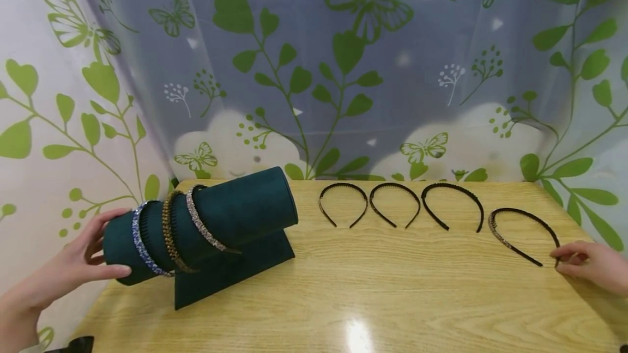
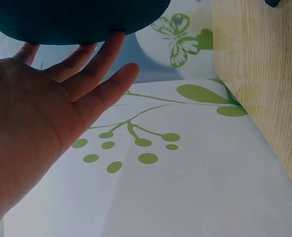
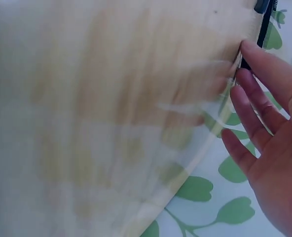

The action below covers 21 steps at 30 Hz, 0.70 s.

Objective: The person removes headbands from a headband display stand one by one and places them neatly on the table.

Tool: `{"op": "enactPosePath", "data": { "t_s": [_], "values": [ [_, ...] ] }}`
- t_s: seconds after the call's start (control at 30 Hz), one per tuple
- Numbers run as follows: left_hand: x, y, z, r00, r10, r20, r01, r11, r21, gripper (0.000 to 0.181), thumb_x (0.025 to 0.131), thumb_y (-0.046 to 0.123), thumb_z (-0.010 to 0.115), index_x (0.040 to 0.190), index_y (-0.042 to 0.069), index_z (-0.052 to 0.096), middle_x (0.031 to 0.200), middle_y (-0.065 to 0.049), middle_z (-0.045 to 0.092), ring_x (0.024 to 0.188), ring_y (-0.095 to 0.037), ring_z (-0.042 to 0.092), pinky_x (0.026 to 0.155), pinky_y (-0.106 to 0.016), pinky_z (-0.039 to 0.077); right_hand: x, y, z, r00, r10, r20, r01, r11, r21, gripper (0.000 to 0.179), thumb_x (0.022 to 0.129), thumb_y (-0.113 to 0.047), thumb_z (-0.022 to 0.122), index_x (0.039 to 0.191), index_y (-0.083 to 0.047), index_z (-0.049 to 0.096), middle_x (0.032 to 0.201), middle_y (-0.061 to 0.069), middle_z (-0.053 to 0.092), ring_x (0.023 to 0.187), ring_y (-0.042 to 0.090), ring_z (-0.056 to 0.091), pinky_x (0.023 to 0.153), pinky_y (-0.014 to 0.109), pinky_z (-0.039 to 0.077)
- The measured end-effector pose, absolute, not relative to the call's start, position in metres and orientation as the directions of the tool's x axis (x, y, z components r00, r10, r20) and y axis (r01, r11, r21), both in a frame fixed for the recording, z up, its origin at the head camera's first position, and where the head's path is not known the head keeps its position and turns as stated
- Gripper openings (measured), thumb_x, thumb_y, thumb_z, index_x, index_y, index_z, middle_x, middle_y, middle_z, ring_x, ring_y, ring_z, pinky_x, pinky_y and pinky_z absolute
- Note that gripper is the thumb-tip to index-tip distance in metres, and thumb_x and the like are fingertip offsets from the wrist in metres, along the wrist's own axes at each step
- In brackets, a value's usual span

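A dark green velvet headband stand [image 1: 255, 200] stands on the left of the table, its roll carrying a blue glittery headband [image 1: 139, 238], a gold-brown beaded one [image 1: 167, 227] and a silvery-pink one [image 1: 196, 219]. My left hand [image 1: 73, 260] grips the roll's left end, thumb in front and fingers behind; in the left wrist view its fingertips touch the end. At the table's right, my right hand [image 1: 596, 266] pinches one tip of a black headband [image 1: 535, 217] with a sparkly side, which lies on the wood. Only a dark strip of that headband shows in the right wrist view.
Three more black headbands lie in a row at the back: a left one [image 1: 343, 184], a middle one [image 1: 394, 184] and a thicker right one [image 1: 453, 185]. A leaf-and-butterfly curtain [image 1: 304, 124] hangs behind the wooden table [image 1: 368, 287] and along its sides.
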<state>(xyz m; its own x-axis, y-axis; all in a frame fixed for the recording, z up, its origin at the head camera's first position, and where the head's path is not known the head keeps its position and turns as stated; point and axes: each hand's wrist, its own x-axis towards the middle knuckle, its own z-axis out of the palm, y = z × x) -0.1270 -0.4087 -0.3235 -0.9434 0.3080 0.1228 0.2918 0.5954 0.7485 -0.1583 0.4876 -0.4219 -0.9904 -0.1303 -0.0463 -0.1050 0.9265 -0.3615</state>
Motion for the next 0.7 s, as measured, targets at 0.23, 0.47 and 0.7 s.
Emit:
{"op": "enactPosePath", "data": {
  "t_s": [0.23,0.47,0.7],
  "values": [
    [-0.127,-0.408,-0.322,-0.946,0.303,0.117,0.285,0.599,0.749,0.093,0.084,-0.009,0.069,0.153,0.023,0.016,0.129,0.008,0.036,0.104,0.0,0.047,0.073,-0.023,0.047,-0.18,0.488,-0.421,-0.99,-0.14,-0.03,-0.119,0.921,-0.371,0.028,0.085,-0.009,0.073,0.101,0.013,0.065,0.086,0.011,0.065,0.072,0.016,0.056,0.06,0.033,0.045],
    [-0.127,-0.408,-0.322,-0.95,0.293,0.105,0.269,0.603,0.751,0.094,0.084,-0.008,0.069,0.153,0.026,0.016,0.129,0.008,0.034,0.103,0.001,0.047,0.073,-0.024,0.047,-0.199,0.485,-0.415,-0.992,-0.122,-0.01,-0.113,0.941,-0.319,0.03,0.086,-0.011,0.072,0.101,0.014,0.065,0.087,0.018,0.064,0.073,0.026,0.057,0.064,0.044,0.046],
    [-0.126,-0.408,-0.323,-0.952,0.29,0.101,0.265,0.609,0.748,0.094,0.084,-0.008,0.069,0.153,0.026,0.016,0.129,0.009,0.034,0.103,0.001,0.046,0.073,-0.023,0.047,-0.209,0.482,-0.414,-0.995,-0.102,-0.007,-0.094,0.939,-0.332,0.03,0.086,-0.01,0.07,0.1,0.015,0.063,0.086,0.021,0.062,0.075,0.037,0.058,0.065,0.05,0.046]
  ]
}}
